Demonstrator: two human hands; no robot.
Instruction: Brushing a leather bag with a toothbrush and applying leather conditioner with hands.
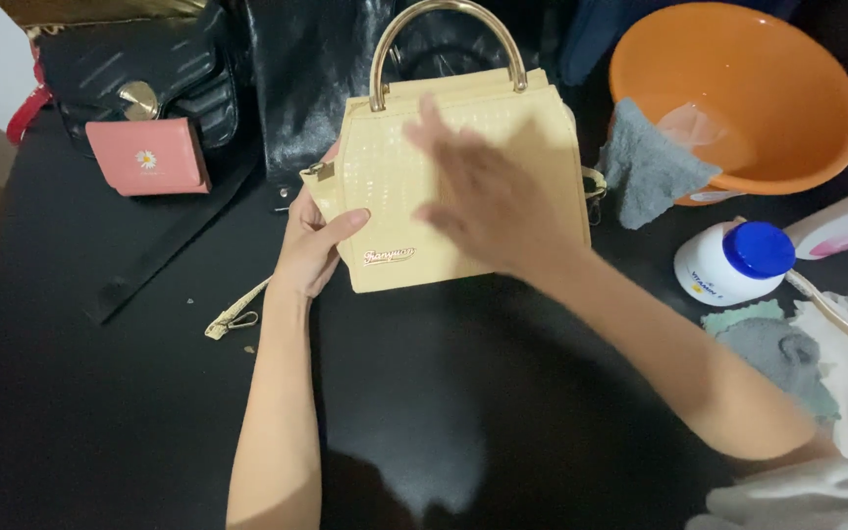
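Observation:
A pale yellow handbag [385, 167] with a curved gold handle [447, 39] stands upright on the black table [100, 412]. My left hand [308, 250] grips its lower left corner, thumb on the front face. My right hand [478, 196] lies flat and blurred against the bag's front, fingers spread, nothing held in it. A loose strap end with a gold clasp [233, 321] trails from the bag's left side onto the table.
An orange basin [817, 108] with a grey cloth [650, 172] over its rim sits at the back right. A white jar with a blue lid [738, 263] and more cloths [787, 358] lie at the right. A pink wallet [149, 155] and black bags [306, 79] stand behind.

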